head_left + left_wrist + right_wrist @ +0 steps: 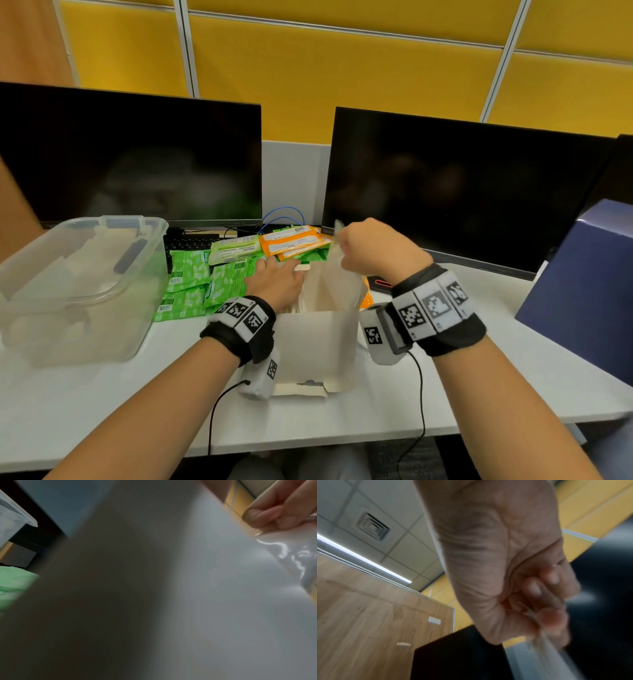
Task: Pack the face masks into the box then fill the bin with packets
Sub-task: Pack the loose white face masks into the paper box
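Fingers (344,245) pinching 1 clear bag (337,281) above 1 box (311,346)

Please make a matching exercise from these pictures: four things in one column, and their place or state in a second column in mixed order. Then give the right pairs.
Things
1. clear plastic bin
2. green packets
3. open white cardboard box
4. right hand

Places or states
A. raised, pinching a clear plastic film
B. far left of the white desk
C. between the two wrists
D. flat on the desk between bin and box

Pairs: 1-B, 2-D, 3-C, 4-A
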The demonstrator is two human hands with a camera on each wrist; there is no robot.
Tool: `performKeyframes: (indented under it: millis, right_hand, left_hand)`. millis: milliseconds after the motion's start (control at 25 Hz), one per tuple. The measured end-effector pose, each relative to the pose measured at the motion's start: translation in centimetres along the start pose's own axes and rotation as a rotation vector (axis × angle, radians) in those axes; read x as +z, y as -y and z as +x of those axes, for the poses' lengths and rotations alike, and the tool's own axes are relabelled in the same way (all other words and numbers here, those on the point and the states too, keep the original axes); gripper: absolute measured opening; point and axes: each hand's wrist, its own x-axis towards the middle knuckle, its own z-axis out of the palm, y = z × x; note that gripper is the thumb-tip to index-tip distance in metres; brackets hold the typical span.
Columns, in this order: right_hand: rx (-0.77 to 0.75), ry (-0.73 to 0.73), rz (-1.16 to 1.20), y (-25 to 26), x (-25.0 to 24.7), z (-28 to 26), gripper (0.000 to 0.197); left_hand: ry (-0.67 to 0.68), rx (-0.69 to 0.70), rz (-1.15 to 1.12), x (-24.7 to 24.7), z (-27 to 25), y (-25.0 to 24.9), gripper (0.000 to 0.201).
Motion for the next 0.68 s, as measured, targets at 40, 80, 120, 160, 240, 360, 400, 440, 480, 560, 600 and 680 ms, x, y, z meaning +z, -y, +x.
performKeyframes:
  millis: [40,80,120,160,240,360,400,440,480,560,600,680]
  right_hand:
    - [-0.032,0.071,0.044,0.4,0.9,0.4,0.006]
    - [-0.054,0.140,0.101,0.8,2.1,0.9,0.008]
    - [-0.057,0.194,0.161,1.2,3.4,1.4,0.008]
    - [-0.036,0.236,0.210,1.4,4.8,1.8,0.010]
    - [0.038,0.298,0.295,2.0,6.9,2.1,0.036]
    - [0.073,0.356,0.486,2.7,7.9,2.2,0.058]
    - [0.066,0.391,0.560,2.8,7.8,2.2,0.055]
    - [0.062,0.433,0.666,2.7,7.6,2.1,0.049]
    - [0.063,0.462,0.813,2.4,7.3,2.0,0.038]
    - [0.054,0.347,1.140,0.8,7.1,2.2,0.013]
    - [0.077,0.184,1.252,-0.5,7.2,2.6,0.008]
    - [0.240,-0.186,1.209,-3.8,7.7,3.5,0.011]
  left_hand:
    - [0.001,0.006,-0.002,0.1,0.0,0.1,0.043]
    - [0.002,0.009,-0.010,0.0,-0.2,0.1,0.043]
    - [-0.013,0.015,-0.015,0.0,-0.3,0.0,0.043]
    - [-0.022,0.018,-0.017,0.0,-0.5,-0.1,0.044]
    - [-0.038,0.016,-0.044,-0.1,-0.5,-0.2,0.044]
    - [-0.023,0.023,-0.028,0.2,-0.1,0.1,0.042]
    - [-0.011,0.031,-0.008,0.2,-0.2,0.2,0.042]
    - [-0.011,0.059,0.018,0.3,-0.1,0.4,0.044]
    - [-0.010,0.056,0.021,0.2,-0.2,0.3,0.047]
    - [-0.018,0.022,0.018,0.2,-0.2,0.2,0.058]
    - [-0.029,0.012,0.022,0.0,-0.4,-0.1,0.061]
    - [-0.030,0.012,0.047,0.0,-0.5,-0.3,0.060]
